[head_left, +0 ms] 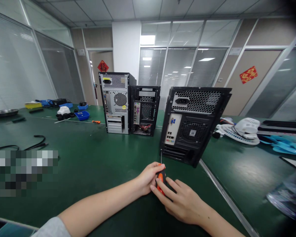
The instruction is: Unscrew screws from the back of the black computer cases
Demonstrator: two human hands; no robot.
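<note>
An orange and black screwdriver [160, 186] points away from me, with its thin shaft reaching the lower left corner of a black computer tower [208, 123]. My left hand [147, 177] is closed on the front of the handle, thumb along the top. Around the rear part of the handle, the fingers of my right hand [184, 202] rest from the right side. The tower shows its back, with a power socket, a port panel and vent grilles. It stands slightly turned on the green table [93, 161]. Whether the tip sits in a screw is too small to tell.
Two more computer towers, a silver-backed one [115, 105] and a smaller black one [145, 112], stand behind to the left. Another orange screwdriver [96, 122] lies near blue trays [82, 115]. White fan parts [246, 128] and blue blades [286, 143] are at the right.
</note>
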